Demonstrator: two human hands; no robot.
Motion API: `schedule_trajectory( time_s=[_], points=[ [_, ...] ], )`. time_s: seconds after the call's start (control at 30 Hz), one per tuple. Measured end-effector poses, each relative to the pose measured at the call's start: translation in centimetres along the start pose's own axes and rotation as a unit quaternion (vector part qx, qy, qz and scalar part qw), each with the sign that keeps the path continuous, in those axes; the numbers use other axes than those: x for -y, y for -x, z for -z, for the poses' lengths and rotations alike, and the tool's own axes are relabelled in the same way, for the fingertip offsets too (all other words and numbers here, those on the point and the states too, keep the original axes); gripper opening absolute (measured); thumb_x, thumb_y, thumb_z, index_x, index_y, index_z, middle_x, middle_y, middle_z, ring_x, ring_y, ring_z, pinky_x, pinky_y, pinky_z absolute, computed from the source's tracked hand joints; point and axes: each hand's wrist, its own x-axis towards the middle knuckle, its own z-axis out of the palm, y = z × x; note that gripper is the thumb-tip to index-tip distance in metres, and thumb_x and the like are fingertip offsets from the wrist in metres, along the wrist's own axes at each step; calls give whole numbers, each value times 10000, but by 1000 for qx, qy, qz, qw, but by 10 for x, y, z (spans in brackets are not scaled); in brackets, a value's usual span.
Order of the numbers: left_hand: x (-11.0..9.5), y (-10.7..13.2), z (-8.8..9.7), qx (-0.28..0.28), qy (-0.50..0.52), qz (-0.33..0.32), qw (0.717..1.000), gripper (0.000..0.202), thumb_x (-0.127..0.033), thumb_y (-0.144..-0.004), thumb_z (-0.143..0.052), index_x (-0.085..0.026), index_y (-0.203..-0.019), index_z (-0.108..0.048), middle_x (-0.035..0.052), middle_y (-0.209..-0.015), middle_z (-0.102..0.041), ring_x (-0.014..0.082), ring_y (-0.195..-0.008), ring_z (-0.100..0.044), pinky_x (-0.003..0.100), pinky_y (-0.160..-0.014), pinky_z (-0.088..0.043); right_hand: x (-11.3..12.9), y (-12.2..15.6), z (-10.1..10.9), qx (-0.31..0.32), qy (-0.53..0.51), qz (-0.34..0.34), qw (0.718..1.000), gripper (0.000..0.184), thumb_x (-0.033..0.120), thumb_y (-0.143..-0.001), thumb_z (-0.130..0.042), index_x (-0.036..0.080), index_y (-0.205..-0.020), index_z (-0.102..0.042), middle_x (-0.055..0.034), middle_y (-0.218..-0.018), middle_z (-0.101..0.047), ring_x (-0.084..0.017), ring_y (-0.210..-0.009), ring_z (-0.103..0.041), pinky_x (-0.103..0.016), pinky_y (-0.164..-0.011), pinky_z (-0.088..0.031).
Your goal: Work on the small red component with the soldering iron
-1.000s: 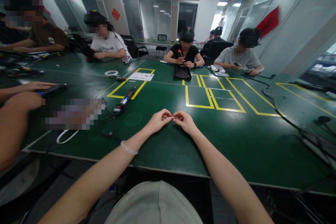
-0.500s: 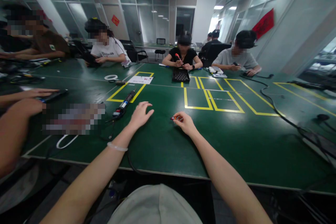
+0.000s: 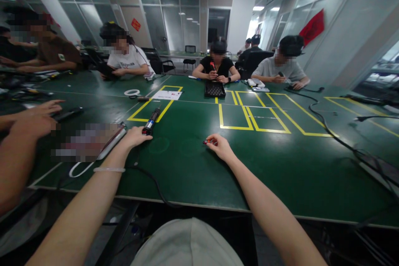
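Note:
My left hand (image 3: 136, 137) is at the near end of a dark electric screwdriver (image 3: 151, 119) with a blue band. Its fingers close around that end while the tool slants away over the table. Between the fingertips of my right hand (image 3: 218, 146) is a small dark piece with red on it (image 3: 205, 142). The fingers cover most of this piece, so its exact kind cannot be made out. The right hand stays low over the green table, well to the right of the screwdriver.
Yellow tape rectangles (image 3: 237, 128) mark the green table (image 3: 187, 174). A white paper (image 3: 168, 95) and a white coil (image 3: 131, 92) lie beyond. A black cable (image 3: 152, 178) runs near the front edge. At left are a co-worker's hands (image 3: 40, 116); others sit opposite, one behind a black tray (image 3: 215, 90).
My left hand has moved left from above the table onto the near end of the screwdriver and closed there. My right hand has barely moved. The co-worker's hand at left has lifted.

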Motion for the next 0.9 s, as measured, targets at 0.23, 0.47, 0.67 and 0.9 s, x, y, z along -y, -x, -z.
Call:
schedule_trajectory(
  time_s=[0.23,0.47,0.67,0.9],
  points=[
    [-42,21,-11,49,-136,4,989,591,-549,-640,-665,-151,-1075,-631,143,-966,-641,288,-868,-608,354,-754,-465,7,0,-2,12,1,9,1000,155,261,-774,-627,179,-905,-644,-15,-795,-616,-125,-662,-534,-262,-663,-430],
    [-119,53,-37,50,-171,-65,982,509,-542,-696,-603,-184,-1058,-605,147,-1035,-592,312,-950,-579,378,-769,-470,10,1,-6,24,-51,3,998,205,277,-774,-622,189,-955,-582,5,-765,-613,-124,-625,-516,-258,-628,-422],
    [-162,71,-60,49,-116,-136,983,459,-450,-683,-658,-204,-1062,-574,123,-1051,-575,297,-977,-540,373,-804,-453,13,2,-8,19,-33,50,998,88,274,-807,-601,199,-842,-568,1,-761,-575,-135,-650,-504,-262,-640,-419],
    [-177,84,-73,57,-38,-178,982,518,-358,-699,-648,-233,-1183,-511,112,-1201,-492,283,-1032,-509,374,-834,-458,15,1,-15,31,6,75,997,45,223,-814,-590,196,-825,-555,-4,-787,-539,-137,-656,-502,-263,-651,-410]
  ],
)
